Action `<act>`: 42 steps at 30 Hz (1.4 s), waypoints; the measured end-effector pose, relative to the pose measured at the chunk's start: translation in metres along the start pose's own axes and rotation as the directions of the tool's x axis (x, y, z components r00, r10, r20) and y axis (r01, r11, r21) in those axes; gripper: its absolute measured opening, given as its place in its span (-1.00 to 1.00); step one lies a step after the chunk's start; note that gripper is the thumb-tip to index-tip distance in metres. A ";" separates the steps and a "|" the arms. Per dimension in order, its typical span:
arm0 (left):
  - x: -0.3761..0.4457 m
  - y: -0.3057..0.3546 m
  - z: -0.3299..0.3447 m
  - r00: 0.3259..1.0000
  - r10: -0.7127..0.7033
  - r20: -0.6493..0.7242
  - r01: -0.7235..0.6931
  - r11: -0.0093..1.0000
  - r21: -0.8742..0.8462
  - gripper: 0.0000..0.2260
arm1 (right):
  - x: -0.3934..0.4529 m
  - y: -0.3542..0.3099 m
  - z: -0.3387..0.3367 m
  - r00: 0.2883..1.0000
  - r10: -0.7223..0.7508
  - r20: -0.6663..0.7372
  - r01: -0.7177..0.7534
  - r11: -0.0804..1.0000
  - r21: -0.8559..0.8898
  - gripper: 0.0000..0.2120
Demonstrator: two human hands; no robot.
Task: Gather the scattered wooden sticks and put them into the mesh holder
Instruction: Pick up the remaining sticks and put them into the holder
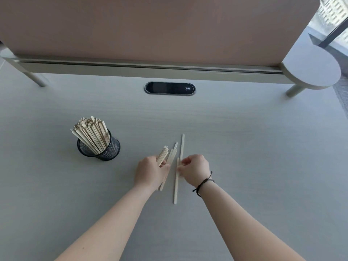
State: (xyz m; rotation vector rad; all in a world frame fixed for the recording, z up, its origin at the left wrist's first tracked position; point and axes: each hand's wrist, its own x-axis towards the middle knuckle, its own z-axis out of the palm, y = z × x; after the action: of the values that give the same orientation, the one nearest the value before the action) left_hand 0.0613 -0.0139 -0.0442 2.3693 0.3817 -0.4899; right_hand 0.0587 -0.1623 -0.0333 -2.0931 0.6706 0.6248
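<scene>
A black mesh holder (111, 150) stands on the grey table at the left, packed with several pale wooden sticks (90, 131) that lean left. At the table's middle my left hand (148, 173) is closed around a small bundle of sticks (162, 154) whose ends fan upward. A few loose sticks lie flat on the table between my hands: a long one (182, 146), a second one (176, 189) and others (172, 155) beside the bundle. My right hand (195, 169), a black cord on its wrist, pinches the loose sticks with its fingertips.
A pink-brown divider panel (150, 25) on a metal rail runs along the back edge. A black oval cable port (169, 88) is set into the table behind the sticks. A round grey side shelf (310, 66) juts out at the back right.
</scene>
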 end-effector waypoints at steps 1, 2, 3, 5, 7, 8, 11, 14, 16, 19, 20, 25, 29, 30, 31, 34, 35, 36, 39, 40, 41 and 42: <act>0.000 0.002 -0.001 1.000 -0.017 0.007 0.017 1.000 -0.016 -0.88 | 0.003 -0.002 0.003 0.998 0.040 0.040 -0.043 0.996 0.084 -0.90; 0.000 0.003 -0.002 0.999 -0.037 0.015 0.037 0.999 -0.039 -0.86 | 0.006 -0.001 0.004 0.995 0.077 0.058 -0.086 0.983 0.164 -0.86; 0.001 0.003 -0.003 0.998 -0.060 0.022 0.062 0.995 -0.077 -0.85 | 0.007 0.001 0.003 0.991 0.121 0.060 -0.132 0.964 0.233 -0.84; 0.002 0.003 -0.004 0.993 -0.113 0.039 0.118 0.979 -0.169 -0.82 | 0.008 0.003 -0.001 0.975 0.213 0.067 -0.222 0.894 0.389 -0.93; 0.003 0.005 -0.004 0.985 -0.159 0.068 0.170 0.961 -0.220 -0.84 | 0.006 0.001 -0.003 0.938 0.294 0.181 -0.345 0.763 0.546 -0.91; 0.002 0.008 -0.004 0.982 -0.169 0.090 0.185 0.957 -0.223 -0.84 | 0.004 -0.003 -0.002 0.923 0.310 0.227 -0.384 0.720 0.578 -0.87; 0.000 0.018 -0.002 0.982 -0.143 0.126 0.163 0.972 -0.171 -0.73 | 0.002 -0.012 0.007 0.915 0.312 0.254 -0.402 0.711 0.577 -0.80; 0.002 0.023 -0.002 0.983 -0.142 0.118 0.153 0.984 -0.096 -0.75 | 0.003 -0.018 0.013 0.907 0.310 0.285 -0.421 0.681 0.599 -0.80; 0.005 0.023 -0.001 0.982 -0.147 0.119 0.158 0.984 -0.083 -0.78 | 0.002 -0.020 0.013 0.899 0.307 0.313 -0.439 0.644 0.627 -0.77; 0.008 0.022 -0.001 0.983 -0.136 0.125 0.143 0.988 -0.049 -0.76 | 0.003 -0.020 0.013 0.893 0.303 0.334 -0.450 0.647 0.616 -0.77; 0.009 0.022 -0.001 0.983 -0.135 0.125 0.141 0.989 -0.042 -0.76 | 0.004 -0.021 0.013 0.889 0.310 0.338 -0.458 0.644 0.613 -0.76; 0.010 0.021 0.002 0.986 -0.132 0.103 0.134 0.991 -0.005 -0.77 | 0.005 -0.022 0.012 0.871 0.334 0.360 -0.491 0.627 0.605 -0.71; 0.010 0.021 0.008 0.987 -0.145 0.069 0.144 0.989 0.017 -0.81 | 0.006 -0.027 0.012 0.858 0.362 0.364 -0.513 0.624 0.589 -0.73; 0.010 0.022 0.009 0.987 -0.149 0.061 0.149 0.989 0.015 -0.83 | 0.006 -0.027 0.012 0.857 0.364 0.365 -0.516 0.629 0.582 -0.74; 0.010 0.023 0.010 0.986 -0.155 0.056 0.154 0.988 0.011 -0.85 | 0.006 -0.027 0.011 0.859 0.356 0.367 -0.511 0.637 0.578 -0.74; 0.011 0.025 0.013 0.986 -0.159 0.053 0.159 0.987 0.001 -0.86 | 0.003 -0.027 0.008 0.875 0.298 0.381 -0.473 0.693 0.544 -0.70; 0.011 0.025 0.012 0.985 -0.161 0.057 0.161 0.987 0.002 -0.84 | 0.002 -0.026 0.008 0.884 0.284 0.372 -0.454 0.712 0.535 -0.71; 0.012 0.025 0.012 0.984 -0.164 0.067 0.165 0.986 -0.003 -0.82 | 0.003 -0.026 0.008 0.893 0.277 0.354 -0.435 0.729 0.528 -0.73; 0.015 0.022 0.010 0.973 -0.183 0.139 0.196 0.977 -0.084 -0.84 | 0.002 -0.026 0.009 0.890 0.279 0.361 -0.446 0.699 0.559 -0.76; 0.016 0.020 0.010 0.968 -0.196 0.155 0.214 0.970 -0.115 -0.85 | 0.002 -0.026 0.010 0.890 0.270 0.367 -0.443 0.701 0.559 -0.79; 0.016 0.019 0.010 0.965 -0.203 0.164 0.225 0.965 -0.134 -0.86 | 0.002 -0.024 0.011 0.895 0.264 0.360 -0.433 0.708 0.558 -0.81; 0.016 0.017 0.010 0.965 -0.202 0.168 0.227 0.964 -0.141 -0.87 | 0.000 -0.023 0.011 0.898 0.256 0.359 -0.427 0.705 0.567 -0.82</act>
State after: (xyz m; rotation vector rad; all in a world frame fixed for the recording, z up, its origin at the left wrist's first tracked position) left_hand 0.0801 -0.0308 -0.0483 2.1303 0.5893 -0.7100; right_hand 0.0715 -0.1418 -0.0262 -1.2299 0.9784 0.7313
